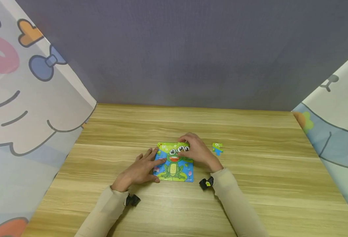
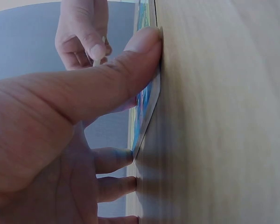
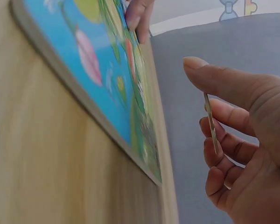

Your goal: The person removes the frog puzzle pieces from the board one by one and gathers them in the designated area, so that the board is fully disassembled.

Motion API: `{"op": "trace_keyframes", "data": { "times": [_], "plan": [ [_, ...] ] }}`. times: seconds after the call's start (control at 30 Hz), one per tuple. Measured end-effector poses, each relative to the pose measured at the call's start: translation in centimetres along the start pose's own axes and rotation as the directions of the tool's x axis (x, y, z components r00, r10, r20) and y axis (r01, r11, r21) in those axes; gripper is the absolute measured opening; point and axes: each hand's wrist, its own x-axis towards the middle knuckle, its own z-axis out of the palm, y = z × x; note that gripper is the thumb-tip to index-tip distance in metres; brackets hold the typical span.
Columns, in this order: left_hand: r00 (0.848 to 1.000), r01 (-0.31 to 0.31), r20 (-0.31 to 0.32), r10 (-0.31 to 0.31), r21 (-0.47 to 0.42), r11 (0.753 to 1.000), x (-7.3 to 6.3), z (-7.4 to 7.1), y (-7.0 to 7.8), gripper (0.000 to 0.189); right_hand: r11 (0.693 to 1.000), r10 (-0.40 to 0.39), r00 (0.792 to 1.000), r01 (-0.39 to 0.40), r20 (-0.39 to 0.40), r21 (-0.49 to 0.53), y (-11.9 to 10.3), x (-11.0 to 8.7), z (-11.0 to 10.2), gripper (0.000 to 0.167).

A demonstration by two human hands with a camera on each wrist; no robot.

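Note:
A frog jigsaw puzzle (image 1: 173, 169) lies flat on the wooden table, its picture showing a green frog on blue. Along its left side rests my left hand (image 1: 141, 168), fingers spread and one finger reaching over the picture. In the left wrist view, the left thumb (image 2: 126, 60) touches the board's edge. My right hand (image 1: 200, 152) hovers over the upper right part of the puzzle. It pinches a thin puzzle piece (image 3: 211, 123) between thumb and fingers, seen edge-on and apart from the board in the right wrist view.
A loose green and blue puzzle piece (image 1: 217, 148) lies on the table (image 1: 265, 171) to the right of the board. A dark grey partition (image 1: 191, 59) rises behind the table. Cartoon-printed panels (image 1: 40, 108) flank both sides.

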Motion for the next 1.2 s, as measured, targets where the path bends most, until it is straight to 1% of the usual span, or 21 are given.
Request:
{"op": "trace_keyframes", "data": {
  "times": [0.23,0.37,0.57,0.97,1.2],
  "plan": [
    [1.0,0.002,0.0,-0.002,-0.009,1.0,-0.1,0.0,0.0,0.078,0.998,-0.021,1.0,0.02,-0.02,-0.06,1.2,-1.0,-1.4,0.052],
    [1.0,0.001,-0.001,-0.001,-0.003,1.0,0.0,0.1,0.0,0.078,0.997,-0.01,0.999,0.007,-0.042,-0.077,1.8,-1.6,-2.4,0.051],
    [1.0,-0.001,-0.002,0.001,0.002,1.0,0.0,0.1,0.0,0.078,0.996,0.022,0.998,-0.026,-0.057,-0.084,2.9,-2.4,-3.4,0.052],
    [1.0,-0.008,-0.002,0.008,0.007,1.0,0.0,0.1,0.1,0.078,0.992,0.012,0.997,-0.022,-0.074,-0.127,5.2,-3.9,-5.2,0.053],
    [1.0,-0.001,0.003,0.001,0.01,1.0,0.0,0.1,0.2,0.079,0.99,0.018,0.996,-0.03,-0.09,-0.135,6.8,-5.0,-6.4,0.053]
  ]
}}
